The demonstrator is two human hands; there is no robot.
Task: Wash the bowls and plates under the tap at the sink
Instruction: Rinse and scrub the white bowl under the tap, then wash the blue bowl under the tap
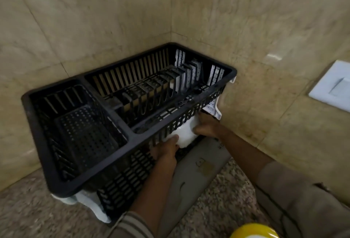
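Observation:
A black plastic dish rack (pixel 79 184) stands in the tiled corner on a speckled counter. Its upper basket holds a row of plate slots (pixel 151 88) and a cutlery compartment (pixel 83 124), with no dishes in either. Below the basket's front rim, a white dish (pixel 184 133) sits half under the rack; I cannot tell whether it is a plate or a bowl. My left hand (pixel 166 151) grips its near left edge. My right hand (pixel 207 126) grips its right edge. White perforated parts of the rack's lower tier (pixel 214 109) show beside my right hand.
A grey flat board (pixel 197 169) lies on the counter in front of the rack, under my arms. A yellow round object (pixel 253 231) shows at the bottom edge. A white switch plate (pixel 333 88) is on the right wall. Tiled walls close in behind and on the right.

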